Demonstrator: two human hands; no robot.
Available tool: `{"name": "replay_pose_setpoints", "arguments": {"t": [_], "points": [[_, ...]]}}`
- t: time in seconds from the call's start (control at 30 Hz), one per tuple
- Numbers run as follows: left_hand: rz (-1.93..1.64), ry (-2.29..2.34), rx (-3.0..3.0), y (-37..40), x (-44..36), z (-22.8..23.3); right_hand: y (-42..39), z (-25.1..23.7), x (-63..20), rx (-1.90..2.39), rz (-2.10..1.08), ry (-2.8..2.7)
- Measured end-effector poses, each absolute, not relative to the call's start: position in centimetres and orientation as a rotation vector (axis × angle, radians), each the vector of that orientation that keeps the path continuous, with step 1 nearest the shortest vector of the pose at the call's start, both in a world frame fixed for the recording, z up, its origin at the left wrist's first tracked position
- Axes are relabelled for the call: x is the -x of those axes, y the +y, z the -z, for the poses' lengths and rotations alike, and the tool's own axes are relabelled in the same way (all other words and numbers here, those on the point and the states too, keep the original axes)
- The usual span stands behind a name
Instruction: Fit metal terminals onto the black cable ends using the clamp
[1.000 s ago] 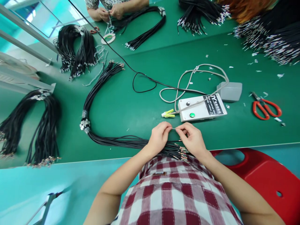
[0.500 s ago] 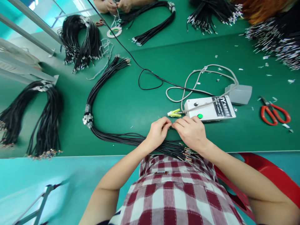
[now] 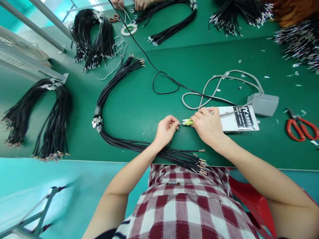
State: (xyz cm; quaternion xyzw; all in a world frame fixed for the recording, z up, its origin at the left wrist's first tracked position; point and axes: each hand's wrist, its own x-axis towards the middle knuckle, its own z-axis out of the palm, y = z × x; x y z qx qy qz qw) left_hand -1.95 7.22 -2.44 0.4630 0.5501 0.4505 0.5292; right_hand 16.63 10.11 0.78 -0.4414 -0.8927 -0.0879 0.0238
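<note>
Left hand has its fingers pinched on the bare tip of a thin wire, and right across from it the right hand has its fingers closed on a little yellow-green clip, the two hands almost touching. The wire end runs roughly left to right, its tip pointing right into the mouth of the clip, and the clip lies along the same line facing left. That clip sits at the left end of a white tester box, partly covered by the right hand, with a grey cable looping off it toward a grey pedal-looking block. Just under the hands a big black wire bundle sweeps along the near edge, its stripped ends fanned out to the right near the checked shirt, then curves up and away on the left, banded at the bend. All of it is on a green tabletop with a teal floor around it. Further out: red scissors on the right, more black bundles at the left, bits of white scrap scattered about, and another person's hands at the far edge.
</note>
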Motion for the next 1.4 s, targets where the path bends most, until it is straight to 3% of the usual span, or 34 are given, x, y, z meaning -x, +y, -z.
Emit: {"name": "replay_pose_setpoints", "arguments": {"t": [0.23, 1.0, 1.2, 1.4], "points": [[-1.058, 1.317, -1.078, 7.7, 2.0, 2.4, 10.2, -2.2, -17.1, 1.301, 0.129, -2.796], [-0.972, 1.409, -1.239, 8.5, 1.2, 3.3, 9.9, -2.1, -17.2, 1.323, 0.153, -2.731], [-0.953, 1.411, -1.240, 8.5, 1.4, 3.3, 7.2, -3.6, -21.5, 1.326, 0.189, -2.437], [-0.932, 1.411, -1.240, 8.5, 1.4, 3.3, 2.8, -1.0, -25.0, 1.369, 0.221, -2.179]]}}
